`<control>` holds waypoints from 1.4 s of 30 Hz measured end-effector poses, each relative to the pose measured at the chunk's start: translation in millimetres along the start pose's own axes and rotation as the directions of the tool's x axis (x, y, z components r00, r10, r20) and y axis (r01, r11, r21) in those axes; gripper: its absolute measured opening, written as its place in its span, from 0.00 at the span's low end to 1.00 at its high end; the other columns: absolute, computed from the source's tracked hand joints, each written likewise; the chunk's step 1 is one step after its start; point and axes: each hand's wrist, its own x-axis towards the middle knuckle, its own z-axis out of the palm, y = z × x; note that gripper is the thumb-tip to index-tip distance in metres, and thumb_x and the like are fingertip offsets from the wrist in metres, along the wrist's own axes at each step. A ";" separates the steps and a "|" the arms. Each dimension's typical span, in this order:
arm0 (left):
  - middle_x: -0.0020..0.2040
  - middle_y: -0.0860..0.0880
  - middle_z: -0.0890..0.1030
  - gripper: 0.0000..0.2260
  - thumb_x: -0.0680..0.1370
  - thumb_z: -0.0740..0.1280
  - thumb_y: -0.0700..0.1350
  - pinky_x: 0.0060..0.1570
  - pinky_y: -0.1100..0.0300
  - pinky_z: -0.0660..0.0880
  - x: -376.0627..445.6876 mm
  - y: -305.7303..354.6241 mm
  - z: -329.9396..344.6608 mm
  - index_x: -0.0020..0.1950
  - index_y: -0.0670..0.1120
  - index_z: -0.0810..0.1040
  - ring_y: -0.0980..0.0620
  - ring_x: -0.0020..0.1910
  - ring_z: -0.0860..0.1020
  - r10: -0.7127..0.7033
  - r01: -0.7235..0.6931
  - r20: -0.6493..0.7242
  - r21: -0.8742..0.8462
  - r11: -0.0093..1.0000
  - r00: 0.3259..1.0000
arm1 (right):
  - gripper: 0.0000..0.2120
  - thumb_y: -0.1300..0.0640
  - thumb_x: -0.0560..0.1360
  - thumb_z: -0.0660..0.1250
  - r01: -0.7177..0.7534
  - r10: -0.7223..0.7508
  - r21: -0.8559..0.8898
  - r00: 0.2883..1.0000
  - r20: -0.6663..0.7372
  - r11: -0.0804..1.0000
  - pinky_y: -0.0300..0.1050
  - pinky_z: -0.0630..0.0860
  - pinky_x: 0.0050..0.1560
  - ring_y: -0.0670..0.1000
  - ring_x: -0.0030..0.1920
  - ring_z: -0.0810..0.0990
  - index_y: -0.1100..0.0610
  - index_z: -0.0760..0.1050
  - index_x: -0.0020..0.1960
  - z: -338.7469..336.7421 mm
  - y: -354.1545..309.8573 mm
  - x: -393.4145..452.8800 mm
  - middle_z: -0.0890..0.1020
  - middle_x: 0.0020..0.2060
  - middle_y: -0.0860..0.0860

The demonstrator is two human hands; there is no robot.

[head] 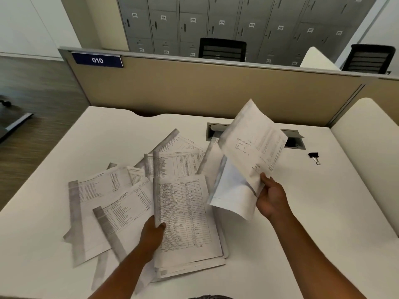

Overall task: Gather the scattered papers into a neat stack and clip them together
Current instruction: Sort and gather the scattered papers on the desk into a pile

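Note:
Printed sheets lie scattered over the white desk (54,255). My left hand (152,235) grips the left edge of a small stack of papers (185,216) near the desk's front, thumb on top. Loose sheets (103,197) fan out to the left of it and behind it. My right hand (272,197) pinches a few sheets (250,145) lifted off the desk and tilted up; one of them hangs down and curls. A black binder clip (313,156) lies alone on the desk at the far right.
A cable tray opening (293,139) sits in the desk behind the lifted sheets. A tan partition (194,89) closes the back of the desk. Beyond it stand two black chairs (222,49) and grey lockers (194,22).

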 end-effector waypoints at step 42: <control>0.54 0.52 0.82 0.15 0.80 0.64 0.41 0.42 0.65 0.75 -39.0 117.5 -20.7 0.65 0.55 0.72 0.51 0.48 0.80 0.618 -0.626 0.202 0.483 0.611 0.759 | 0.50 0.48 0.66 0.83 0.578 -0.443 -0.816 0.738 0.509 0.024 0.45 0.67 0.72 0.49 0.73 0.66 0.53 0.60 0.79 21.7 17.3 -24.4 0.66 0.75 0.50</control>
